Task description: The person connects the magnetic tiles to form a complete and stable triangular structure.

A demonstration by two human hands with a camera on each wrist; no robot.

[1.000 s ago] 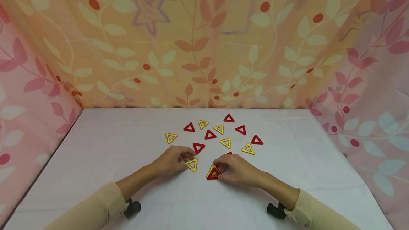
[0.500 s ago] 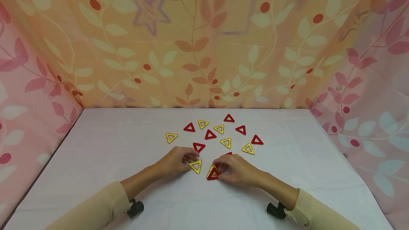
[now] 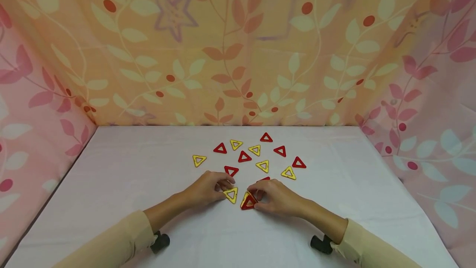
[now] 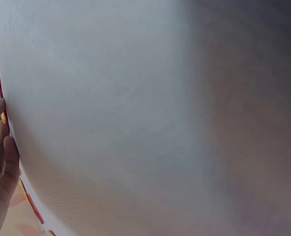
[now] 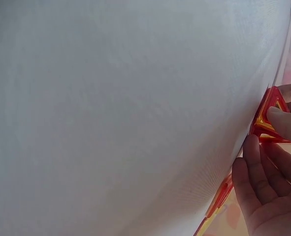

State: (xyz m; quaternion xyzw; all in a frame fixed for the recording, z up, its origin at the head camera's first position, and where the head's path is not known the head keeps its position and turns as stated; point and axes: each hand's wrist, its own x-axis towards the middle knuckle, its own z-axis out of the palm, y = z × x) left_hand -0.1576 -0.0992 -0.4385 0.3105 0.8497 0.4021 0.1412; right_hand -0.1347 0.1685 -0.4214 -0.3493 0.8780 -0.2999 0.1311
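In the head view my left hand (image 3: 210, 187) pinches a yellow triangular building tile (image 3: 235, 196) by its left corner. A small gap separates this tile from a red-and-yellow piece (image 3: 248, 208) of joined triangular tiles, which stands tilted up like a small pyramid. My right hand (image 3: 280, 198) holds that piece from its right side with thumb and fingers. The right wrist view shows the red-and-yellow piece (image 5: 265, 115) between the fingers of my right hand (image 5: 273, 191). At the left edge of the left wrist view, the left hand (image 4: 0, 169) shows only in part.
Behind the hands, loose red tiles (image 3: 244, 160) and yellow tiles (image 3: 205, 159) lie scattered on the white tabletop (image 3: 130, 164). One red tile (image 3: 266, 178) is partly hidden behind the right hand. A patterned curtain (image 3: 238, 53) hangs at the back and sides.
My left hand has moved right and slightly nearer me, bringing the yellow tile closer to the red-and-yellow piece. The right hand and its piece have stayed in place.
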